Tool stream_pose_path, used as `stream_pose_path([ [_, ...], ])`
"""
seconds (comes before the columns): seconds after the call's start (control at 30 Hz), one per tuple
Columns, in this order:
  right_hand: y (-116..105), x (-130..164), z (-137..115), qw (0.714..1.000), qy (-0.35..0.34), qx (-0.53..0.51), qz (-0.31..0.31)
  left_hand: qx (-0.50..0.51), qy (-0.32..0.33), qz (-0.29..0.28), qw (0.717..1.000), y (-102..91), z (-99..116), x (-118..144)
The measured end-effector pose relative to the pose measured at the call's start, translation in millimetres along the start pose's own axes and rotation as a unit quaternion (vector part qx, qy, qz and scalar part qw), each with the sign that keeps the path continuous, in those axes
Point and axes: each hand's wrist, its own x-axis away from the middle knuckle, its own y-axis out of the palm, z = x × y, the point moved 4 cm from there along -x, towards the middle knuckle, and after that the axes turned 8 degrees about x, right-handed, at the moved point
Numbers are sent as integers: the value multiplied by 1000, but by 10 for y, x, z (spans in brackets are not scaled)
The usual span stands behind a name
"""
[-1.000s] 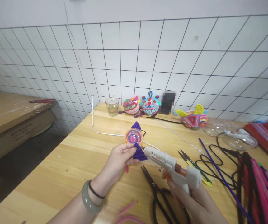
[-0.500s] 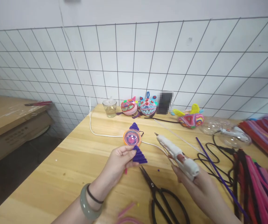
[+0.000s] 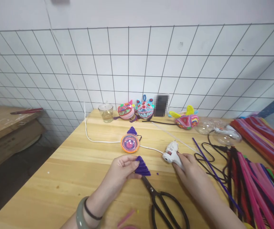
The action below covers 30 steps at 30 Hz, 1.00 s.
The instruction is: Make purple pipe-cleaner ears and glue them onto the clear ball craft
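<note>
The left hand (image 3: 123,168) has its thumb and fingers pinched on a ridged purple triangle (image 3: 143,167), the piece being worked, which sticks out past the fingertips; the right hand (image 3: 190,168) is closed around the handle of a white glue gun (image 3: 171,152), and whether the gun bears on the table (image 3: 62,181) cannot be told. Just beyond the left fingers lies a clear round shell (image 3: 129,143) with an orange rim, pink and purple coils showing within it. A similar purple triangle (image 3: 132,130) sits at its far edge, so that one looks placed, though whether it is stuck cannot be seen; the held triangle is apart from the shell, so its joining seems not yet done. Well beyond the left fingers, a glass cup (image 3: 105,113) holds some pale liquid. Farther out from the right fingers lie clear plastic shells (image 3: 205,127), with no filling that can be made out.
</note>
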Motion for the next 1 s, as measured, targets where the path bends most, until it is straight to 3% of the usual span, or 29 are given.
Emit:
stream_pose_path([
  [0.2,-200,47,-145,996,3,71,60,-20,-4,10,1000,40,-26,16],
  [0.3,-368,102,-381,992,-31,-101,65,-32,-5,0,999,84,-67,23],
  [0.4,-385,167,-606,958,7,-284,-33,-36,-2,-19,999,141,-103,46],
  [0.5,-350,214,-768,920,38,-376,-101,-42,-7,-28,999,187,-130,70],
  [0.6,-341,212,-826,899,45,-421,-113,-34,-21,-30,999,211,-153,81],
  [1.0,-406,184,-837,925,11,-376,-49,-11,-31,-37,999,214,-168,101],
])
